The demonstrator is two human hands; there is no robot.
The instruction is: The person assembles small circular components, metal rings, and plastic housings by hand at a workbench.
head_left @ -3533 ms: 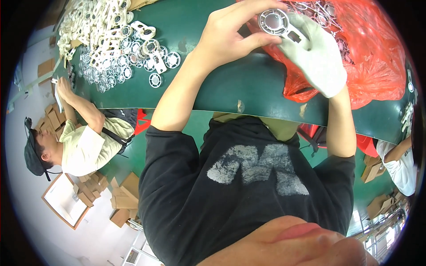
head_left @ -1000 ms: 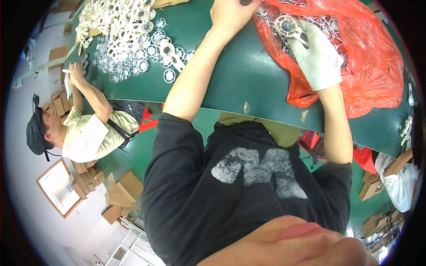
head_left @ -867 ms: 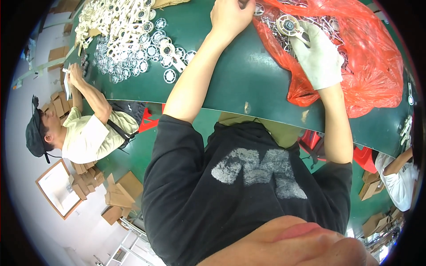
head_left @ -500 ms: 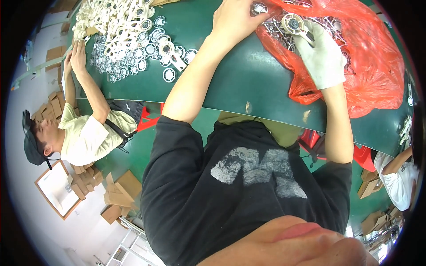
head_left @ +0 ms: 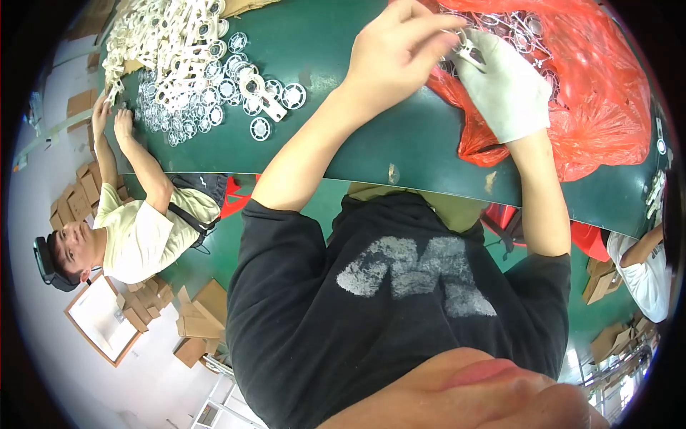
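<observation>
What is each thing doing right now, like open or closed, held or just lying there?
Left hand: bare, fingers pinching a small white plastic part.
Right hand: in a white glove, holding the same part.
Red plastic bag: open, crumpled, lying on the green table, parts inside.
White plastic rings: loose, piled on the table, unheld.

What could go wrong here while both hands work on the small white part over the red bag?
1. The small white part is pinched only by fingertips of the bare left hand and the gloved right hand; it could slip into the red bag among similar parts.
2. The bag hangs over the table edge, so parts might spill.
3. The bare hand may get scratched by the parts.
</observation>
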